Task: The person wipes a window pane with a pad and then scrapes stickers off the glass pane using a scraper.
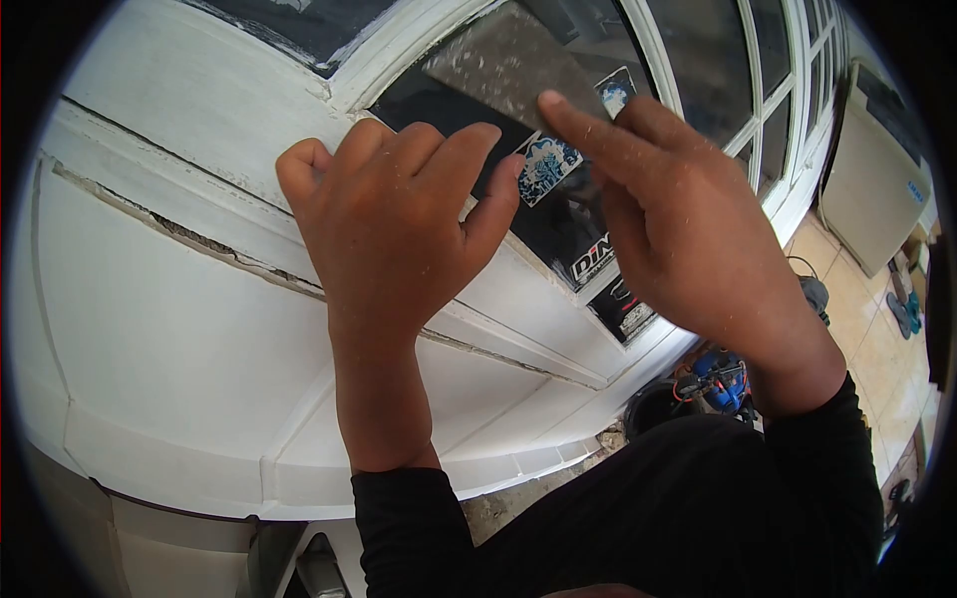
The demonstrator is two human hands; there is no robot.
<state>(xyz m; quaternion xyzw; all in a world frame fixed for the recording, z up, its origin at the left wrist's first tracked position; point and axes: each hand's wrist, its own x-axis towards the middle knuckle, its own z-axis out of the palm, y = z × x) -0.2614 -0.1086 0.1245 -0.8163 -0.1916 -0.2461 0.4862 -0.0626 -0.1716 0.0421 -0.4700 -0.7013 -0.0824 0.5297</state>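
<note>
My right hand [688, 199] grips a flat, grey-brown scraper [508, 65], its broad face speckled with white. The index finger stretches along the scraper, which lies over a dark window pane [588, 224]. To the left, my left hand [389, 219] is at the white window frame [349, 95]. Its thumb and index finger are apart with nothing visible between them, while the other fingers are bent and their tips hidden. Blue-and-white stickers [548, 167] show on the glass between the hands.
White panelling with a cracked seam [179, 224] runs below the window. Lower right are a black bucket [658, 409] and a blue object [726, 384]. A pale board [872, 179] leans over the tiled floor [877, 349], near some sandals [900, 314].
</note>
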